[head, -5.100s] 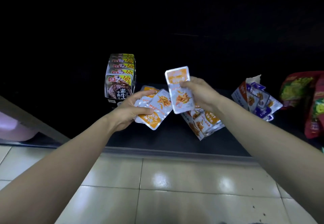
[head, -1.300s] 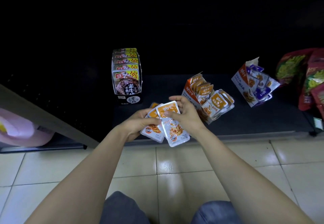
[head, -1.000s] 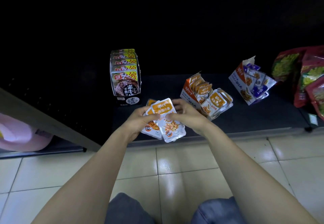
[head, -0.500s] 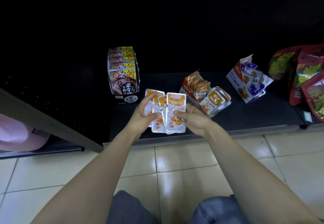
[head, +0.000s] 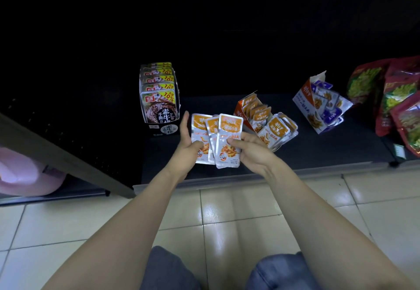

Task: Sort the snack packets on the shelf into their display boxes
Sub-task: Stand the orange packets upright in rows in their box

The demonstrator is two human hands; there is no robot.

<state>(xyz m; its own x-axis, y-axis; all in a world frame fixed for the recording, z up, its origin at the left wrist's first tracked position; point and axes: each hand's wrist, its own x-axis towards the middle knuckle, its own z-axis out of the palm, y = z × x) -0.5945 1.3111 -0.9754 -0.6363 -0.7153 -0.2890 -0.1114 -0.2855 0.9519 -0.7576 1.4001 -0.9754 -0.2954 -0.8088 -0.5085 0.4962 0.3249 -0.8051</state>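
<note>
- A left hand [head: 188,144] and a right hand [head: 252,151] meet at the centre, over the front of a low, dark shelf [head: 318,153].
- The left hand grasps a fan of three silver-and-orange snack packets [head: 228,135], thumb across their fronts. The right hand pinches the front packet.
- At two o'clock from the hands, an orange display box [head: 241,110] lies tilted, with matching packets inside and loose packets [head: 276,130] spilling beside it.
- At ten o'clock, a black box [head: 159,98] of dark packets stands upright.
- Farther right are a purple-and-white box [head: 318,108] and red bags [head: 397,98].
- The back of the shelf is unlit black. Glossy pale floor tiles [head: 227,221] lie at six o'clock, and a pink object [head: 22,171] at nine.
</note>
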